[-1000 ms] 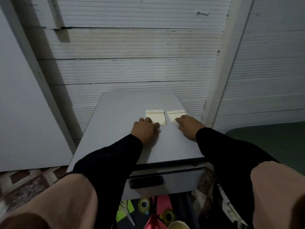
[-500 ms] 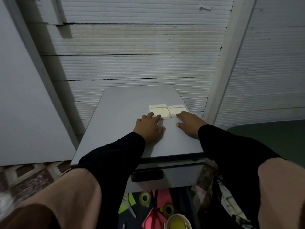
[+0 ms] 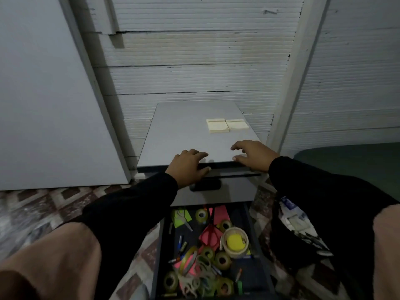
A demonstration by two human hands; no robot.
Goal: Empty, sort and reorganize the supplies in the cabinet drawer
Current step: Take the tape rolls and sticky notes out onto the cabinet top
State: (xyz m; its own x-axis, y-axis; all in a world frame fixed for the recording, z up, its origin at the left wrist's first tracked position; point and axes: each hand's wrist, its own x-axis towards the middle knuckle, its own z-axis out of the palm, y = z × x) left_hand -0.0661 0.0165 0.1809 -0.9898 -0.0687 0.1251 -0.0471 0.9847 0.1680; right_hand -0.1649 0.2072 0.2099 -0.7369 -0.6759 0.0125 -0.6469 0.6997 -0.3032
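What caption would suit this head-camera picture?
Two note pads lie on the cabinet top; both hands hover empty above the open, cluttered drawer.

Dim light, ribbed white wall (image 3: 194, 72), patterned tile floor (image 3: 54, 204), white panel (image 3: 43, 105) leaning left

Free room and obstructions around the cabinet and open drawer.

The left half of my cabinet top (image 3: 177, 135) lies bare; two pale paper pads (image 3: 227, 126) occupy its right rear. My open drawer (image 3: 164, 245) is crowded with tape rolls (image 3: 221, 259), a wide roll (image 3: 235, 242) and coloured notes (image 3: 208, 237), with small dark gaps between.
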